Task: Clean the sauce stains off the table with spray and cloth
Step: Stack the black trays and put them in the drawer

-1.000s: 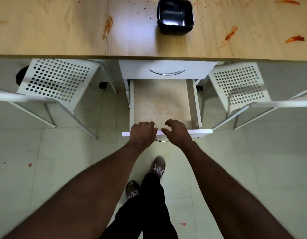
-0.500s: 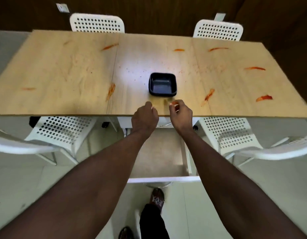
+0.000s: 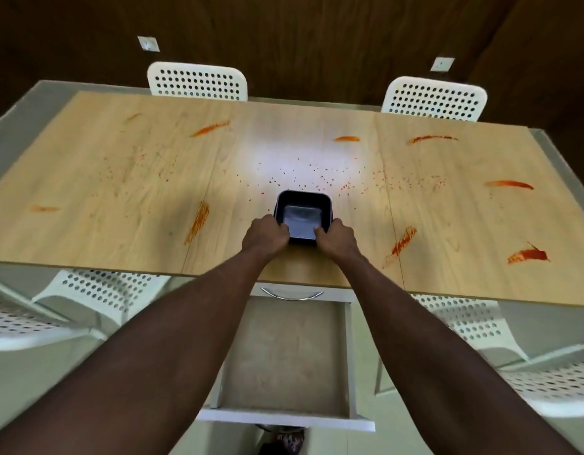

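A: Holding anything with the left hand?
B: Gripping the near left corner of the black tub, curled over its rim.
A: And with the right hand?
B: Clamped on the near right corner, likewise curled.
A: Resting where?
B: On the counter, close to its near edge, among red sauce stains smeared left, right and far. Below, an open drawer.

Single head view, high over table, facing forward and down.

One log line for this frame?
left hand: grips tray | right hand: grips tray | drawer: open | stains: on table | spray, cloth: unseen
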